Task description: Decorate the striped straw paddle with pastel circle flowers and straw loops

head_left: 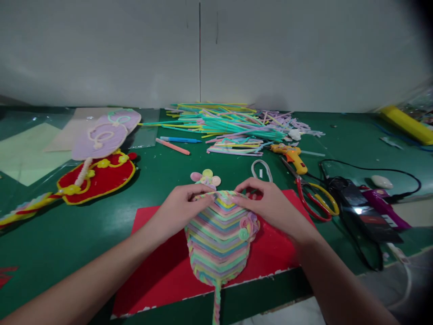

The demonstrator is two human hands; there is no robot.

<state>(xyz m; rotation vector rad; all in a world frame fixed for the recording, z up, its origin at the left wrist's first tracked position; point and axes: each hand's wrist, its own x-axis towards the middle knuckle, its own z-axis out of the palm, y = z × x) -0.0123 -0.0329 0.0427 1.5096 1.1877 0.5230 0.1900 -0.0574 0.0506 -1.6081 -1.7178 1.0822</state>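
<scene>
A striped fan point(219, 246) made of pastel pipe cleaners lies on a red board point(152, 257), its twisted handle pointing down toward me. My left hand point(184, 205) pinches the fan's top edge on the left. On the right of that same edge, the thumb and fingers of my right hand point(265, 201) are closed. A small cluster of coiled flowers point(248, 225) sits on the fan's right side. Just beyond my left hand rests a loose pastel flower point(207, 178). A pale loop point(261, 168) lies behind my right hand.
Many pipe cleaners point(230, 124) are piled at the back. On the right are a yellow glue gun point(291, 158), red-and-yellow scissors point(313, 198), a black power adapter point(365, 214) and cables. Two finished fans, purple point(101, 135) and red point(111, 180), lie left near two markers point(174, 146).
</scene>
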